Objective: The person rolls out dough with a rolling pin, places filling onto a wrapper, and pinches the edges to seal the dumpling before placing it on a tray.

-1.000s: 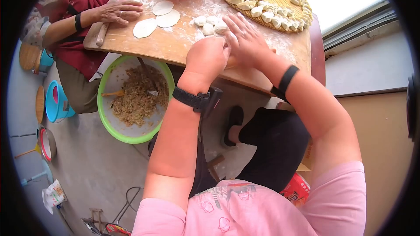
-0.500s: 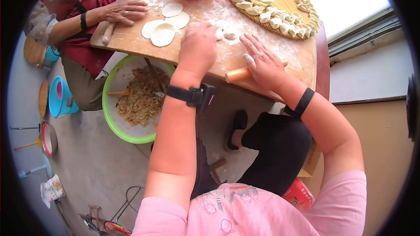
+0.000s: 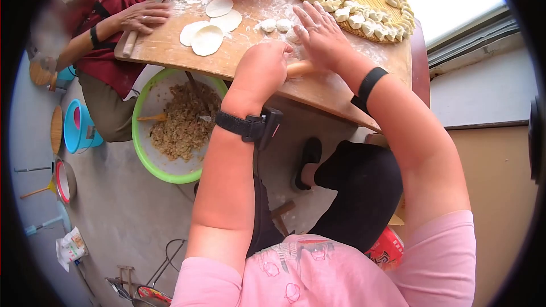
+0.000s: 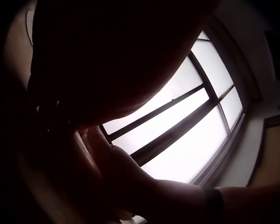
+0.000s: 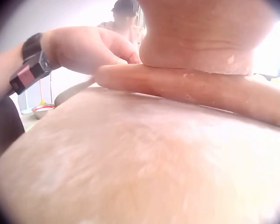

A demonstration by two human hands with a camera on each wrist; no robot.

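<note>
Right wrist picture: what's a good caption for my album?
Right hand on the rolling pin, left hand near its end, over a floury board.

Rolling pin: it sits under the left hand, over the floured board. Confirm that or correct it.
Wrong hand: the rolling pin sits under the right hand, over the floured board; the right wrist view shows it.

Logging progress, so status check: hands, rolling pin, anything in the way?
Right hand on pin. Left hand by its end, grip hidden. Dough balls just beyond, possible obstacle.
</note>
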